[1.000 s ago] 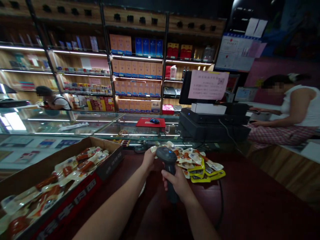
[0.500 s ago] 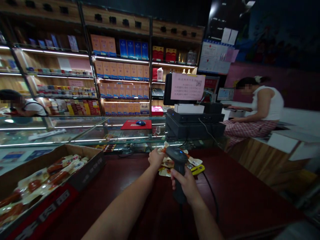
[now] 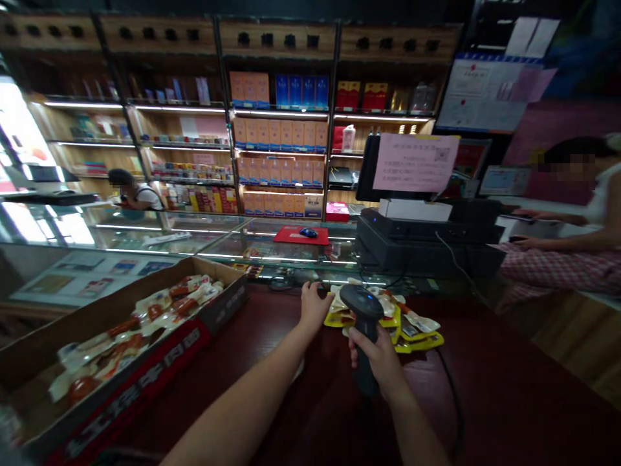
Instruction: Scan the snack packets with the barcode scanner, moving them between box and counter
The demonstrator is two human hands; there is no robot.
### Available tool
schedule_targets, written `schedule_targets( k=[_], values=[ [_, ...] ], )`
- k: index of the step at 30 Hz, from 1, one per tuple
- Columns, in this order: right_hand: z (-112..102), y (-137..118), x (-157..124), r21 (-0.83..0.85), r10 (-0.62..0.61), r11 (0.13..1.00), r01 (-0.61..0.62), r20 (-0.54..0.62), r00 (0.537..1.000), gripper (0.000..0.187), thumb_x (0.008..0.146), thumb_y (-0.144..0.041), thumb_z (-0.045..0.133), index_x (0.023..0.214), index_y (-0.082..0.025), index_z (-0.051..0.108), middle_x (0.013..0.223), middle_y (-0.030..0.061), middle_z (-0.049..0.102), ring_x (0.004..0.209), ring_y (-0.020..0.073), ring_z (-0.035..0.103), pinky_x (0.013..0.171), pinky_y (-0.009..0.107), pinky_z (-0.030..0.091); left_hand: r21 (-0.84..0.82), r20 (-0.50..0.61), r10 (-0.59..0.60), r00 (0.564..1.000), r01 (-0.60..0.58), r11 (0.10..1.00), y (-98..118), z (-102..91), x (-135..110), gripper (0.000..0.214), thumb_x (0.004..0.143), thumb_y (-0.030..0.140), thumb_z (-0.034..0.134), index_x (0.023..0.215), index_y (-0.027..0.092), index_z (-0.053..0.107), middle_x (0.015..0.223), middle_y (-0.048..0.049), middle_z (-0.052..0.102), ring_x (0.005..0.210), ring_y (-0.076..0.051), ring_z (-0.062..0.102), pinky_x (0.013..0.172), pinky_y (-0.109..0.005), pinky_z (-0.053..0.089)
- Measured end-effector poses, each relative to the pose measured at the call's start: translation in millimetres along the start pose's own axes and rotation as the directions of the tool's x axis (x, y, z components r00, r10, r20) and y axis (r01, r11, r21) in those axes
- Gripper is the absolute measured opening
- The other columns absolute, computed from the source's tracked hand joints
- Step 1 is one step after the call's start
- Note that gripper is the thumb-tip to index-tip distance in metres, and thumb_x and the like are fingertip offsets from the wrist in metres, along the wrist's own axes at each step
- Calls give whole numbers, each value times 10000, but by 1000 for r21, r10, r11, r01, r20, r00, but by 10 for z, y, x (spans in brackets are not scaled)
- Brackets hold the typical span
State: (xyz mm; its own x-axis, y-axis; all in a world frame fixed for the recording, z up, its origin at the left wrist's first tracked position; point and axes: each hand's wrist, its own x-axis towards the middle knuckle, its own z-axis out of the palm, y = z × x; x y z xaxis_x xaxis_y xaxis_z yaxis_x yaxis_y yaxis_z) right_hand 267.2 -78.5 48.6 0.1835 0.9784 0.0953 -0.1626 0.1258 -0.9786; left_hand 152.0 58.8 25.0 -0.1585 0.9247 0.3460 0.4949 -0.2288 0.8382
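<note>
A right hand (image 3: 381,359) grips the upright handle of a dark plastic scanner (image 3: 361,314), its rounded head before a heap of glossy, yellow-edged and clear packets (image 3: 398,318) on a smooth, dark red table (image 3: 490,395). The left hand (image 3: 314,309), forearm stretched forward, is open beside the heap, thumb parted from bent fingers (whether it touches a packet is unclear). A long cardboard box (image 3: 220,317) stands at left.

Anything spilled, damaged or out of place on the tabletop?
One oddity: a pale item on the tabletop, mostly hidden by the left forearm, sits apart from the packet pile. I can't tell what it is. No spill or damage shows.
</note>
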Motion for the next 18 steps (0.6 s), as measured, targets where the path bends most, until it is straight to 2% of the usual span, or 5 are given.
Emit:
schedule_targets(
  k=[3, 6, 10, 14, 18],
  values=[
    [208, 88, 19, -29, 32, 999, -30, 74, 997, 409, 615, -503, 729, 761, -194, 504, 500, -55, 552, 362, 105, 496, 343, 219, 428, 127, -76, 100, 992, -90, 988, -130, -626, -31, 468, 653, 317, 684, 1082, 152, 601, 1316, -165, 429, 1246, -286, 404, 1023, -365, 321],
    [442, 129, 19, -66, 54, 997, -46, 139, 989, 399, 617, -491, 723, 750, -201, 484, 492, -58, 552, 363, 106, 500, 341, 218, 426, 455, -102, 200, 974, -133, 880, -236, -1415, -85, 553, 656, 298, 685, 1178, 179, 546, 1380, -157, 385, 1270, -304, 370, 1038, -397, 293],
    [731, 158, 16, -96, 55, 995, -36, 207, 977, 403, 621, -474, 708, 794, -204, 465, 482, -71, 540, 353, 102, 487, 338, 218, 419, 780, -171, 15, 985, 126, 613, -405, -2323, -130, 527, 666, 253, 650, 1172, 151, 543, 1247, -200, 528, 1172, -358, 467, 969, -490, 331],
    [934, 234, 33, -141, 37, 990, 2, 273, 961, 368, 656, -464, 683, 777, -210, 445, 485, -76, 529, 352, 97, 476, 342, 217, 414, 807, -56, -314, 948, 228, 545, -628, -2711, -157, 226, 730, 196, 533, 894, 117, 668, 940, -233, 659, 918, -347, 623, 789, -438, 453],
    [1032, 304, 38, -187, 42, 982, 19, 317, 947, 357, 671, -451, 675, 808, -209, 451, 487, -81, 519, 361, 102, 477, 348, 222, 415, 757, -65, -264, 962, 220, 616, -708, -2727, -280, 194, 750, 206, 515, 812, 144, 689, 865, -212, 676, 896, -305, 641, 808, -411, 457]
  ],
)
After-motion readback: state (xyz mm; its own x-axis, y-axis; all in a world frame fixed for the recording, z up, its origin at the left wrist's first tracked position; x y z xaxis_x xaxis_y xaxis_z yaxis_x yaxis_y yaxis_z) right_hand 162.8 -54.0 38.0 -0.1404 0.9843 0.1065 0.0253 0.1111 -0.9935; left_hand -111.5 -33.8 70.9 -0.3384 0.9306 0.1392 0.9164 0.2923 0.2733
